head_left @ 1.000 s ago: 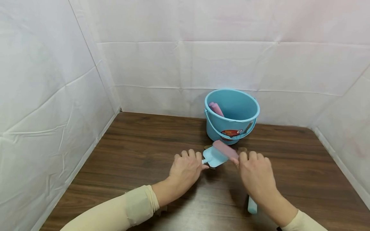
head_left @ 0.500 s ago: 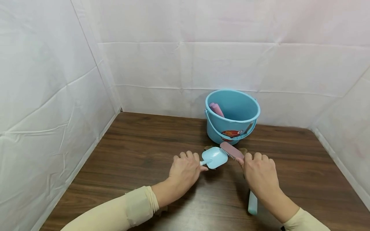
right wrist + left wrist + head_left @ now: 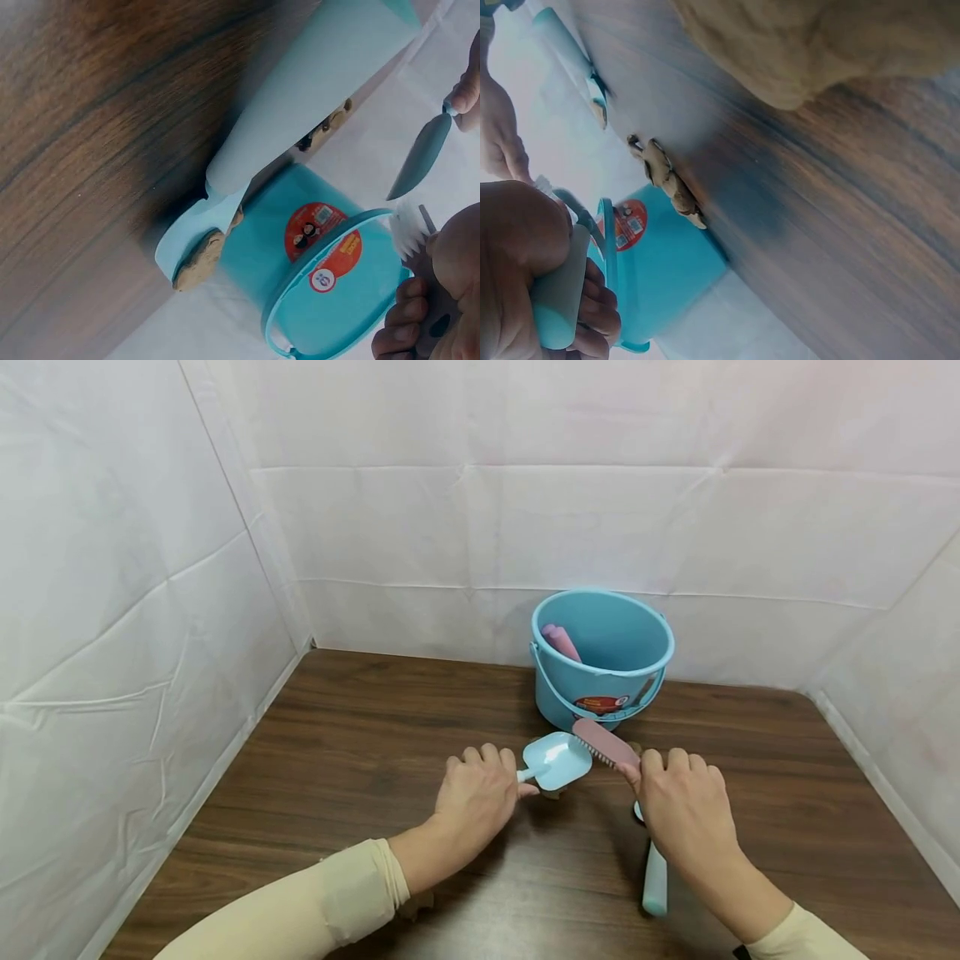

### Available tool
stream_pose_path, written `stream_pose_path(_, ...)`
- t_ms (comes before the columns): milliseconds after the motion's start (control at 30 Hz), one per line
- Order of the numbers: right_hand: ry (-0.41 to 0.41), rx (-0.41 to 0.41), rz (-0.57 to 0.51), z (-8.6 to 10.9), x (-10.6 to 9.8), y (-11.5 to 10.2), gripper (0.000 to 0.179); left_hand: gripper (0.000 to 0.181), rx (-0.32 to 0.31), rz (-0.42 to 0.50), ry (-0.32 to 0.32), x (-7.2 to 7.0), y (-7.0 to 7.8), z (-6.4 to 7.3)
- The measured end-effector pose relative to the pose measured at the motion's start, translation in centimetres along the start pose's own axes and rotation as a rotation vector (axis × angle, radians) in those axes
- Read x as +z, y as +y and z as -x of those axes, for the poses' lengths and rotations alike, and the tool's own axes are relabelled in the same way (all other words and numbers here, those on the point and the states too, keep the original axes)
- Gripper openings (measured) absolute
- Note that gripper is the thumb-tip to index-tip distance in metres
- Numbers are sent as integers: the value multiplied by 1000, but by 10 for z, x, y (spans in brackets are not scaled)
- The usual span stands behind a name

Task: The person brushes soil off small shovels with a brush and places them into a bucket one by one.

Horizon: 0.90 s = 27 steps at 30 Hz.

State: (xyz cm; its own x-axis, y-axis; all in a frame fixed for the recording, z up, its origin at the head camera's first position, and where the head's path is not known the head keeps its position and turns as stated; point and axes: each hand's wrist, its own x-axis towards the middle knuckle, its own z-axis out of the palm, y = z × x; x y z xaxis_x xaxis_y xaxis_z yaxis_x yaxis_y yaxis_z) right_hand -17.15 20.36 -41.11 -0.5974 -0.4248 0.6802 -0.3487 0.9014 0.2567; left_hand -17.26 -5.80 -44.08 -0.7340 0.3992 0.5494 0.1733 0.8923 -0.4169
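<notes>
My left hand (image 3: 476, 797) grips the handle of a light blue toy shovel (image 3: 558, 762), its scoop lifted above the table. In the left wrist view, the fingers curl round the shovel's thick handle (image 3: 561, 296). My right hand (image 3: 686, 802) grips a pink brush (image 3: 607, 742), whose pale bristles (image 3: 407, 232) face down and left. The brush tip is close to the scoop's right edge in the head view. Irregular tan pieces (image 3: 667, 180) lie on the table near the bucket; what they are made of is unclear.
Behind the hands stands a blue bucket (image 3: 558, 697) with pink and purple handles (image 3: 562, 642) inside. A second light blue shovel (image 3: 655, 887) lies by the right forearm, a tan piece (image 3: 199, 262) at its blade. Another tan piece (image 3: 416, 906) shows beside the left forearm. White sheets surround the table.
The brush has moved off the scoop to the right, and my right hand has shifted right with it. The shovel in my left hand has risen slightly, with its scoop now uncovered.
</notes>
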Motion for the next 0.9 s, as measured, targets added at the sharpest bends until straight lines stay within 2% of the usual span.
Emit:
stream_pose_path(367,-15,-39,-73,3,-12,-12,61,63,-15,12,2,1,-6,-1)
stream_pose_path(433,-9,-56,-93,3,-17,-17,61,63,-28,46,-21,2,-9,-5)
stream_pose_path(500,1,-75,-112,2,-24,-24,61,61,-39,159,-102,3,-16,-9)
stream_pose_path(567,17,-99,-133,0,-29,-29,60,58,-68,382,-227,4,-24,-14)
stream_pose_path(600,29,-112,-143,-1,-31,-32,60,57,-91,547,-311,4,-29,-17)
stream_pose_path(633,48,-124,-155,-2,-33,-35,59,56,-126,736,-395,3,-33,-18)
stream_pose_path(700,93,-141,-177,-5,-35,-40,59,56,-224,1196,-572,2,-38,-19)
stream_pose_path(767,121,-156,-187,-7,-37,-45,58,57,-357,1648,-750,0,-40,-18)
stream_pose_path(800,129,-160,-188,-7,-38,-47,59,59,-424,1841,-834,-2,-39,-16)
stream_pose_path(867,129,-167,-188,-8,-38,-51,58,60,-511,2138,-991,-5,-37,-11)
stream_pose_path(900,122,-172,-186,-8,-39,-53,59,60,-523,2232,-1061,-8,-35,-9)
